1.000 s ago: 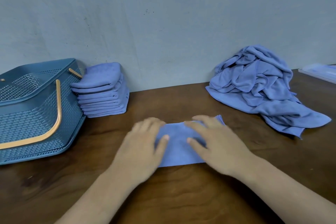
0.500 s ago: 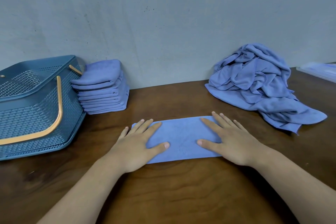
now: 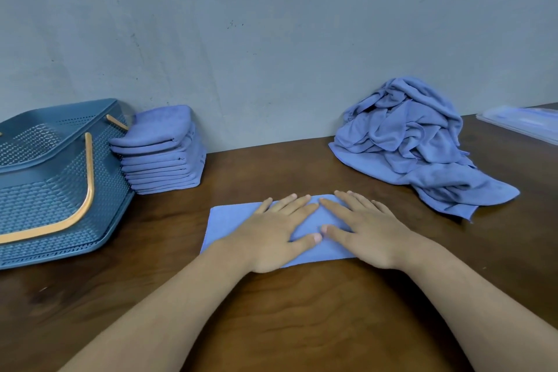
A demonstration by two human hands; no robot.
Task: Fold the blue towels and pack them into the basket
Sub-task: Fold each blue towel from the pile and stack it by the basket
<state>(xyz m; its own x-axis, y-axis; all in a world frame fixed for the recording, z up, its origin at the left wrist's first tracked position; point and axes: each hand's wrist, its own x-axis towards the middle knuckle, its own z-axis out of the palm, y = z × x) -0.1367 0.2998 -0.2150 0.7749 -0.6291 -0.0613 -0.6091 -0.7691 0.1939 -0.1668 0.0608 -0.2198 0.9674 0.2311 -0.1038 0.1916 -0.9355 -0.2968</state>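
A folded blue towel (image 3: 229,225) lies flat on the wooden table (image 3: 302,326) in front of me. My left hand (image 3: 271,235) presses its middle with straight fingers. My right hand (image 3: 365,232) lies flat on its right half, thumb tips of both hands nearly touching. A stack of several folded blue towels (image 3: 163,151) stands against the wall at the left, beside the blue plastic basket (image 3: 45,184) with orange handles. A heap of unfolded blue towels (image 3: 413,145) sits at the right rear.
A grey wall (image 3: 271,39) runs along the back edge of the table. A pale plastic lid or tray (image 3: 522,122) lies at the far right edge. Bare wood shows between the folded stack and the heap.
Both hands have slid inward along the towel from its ends to its middle and right half. The towel's left part now lies uncovered.
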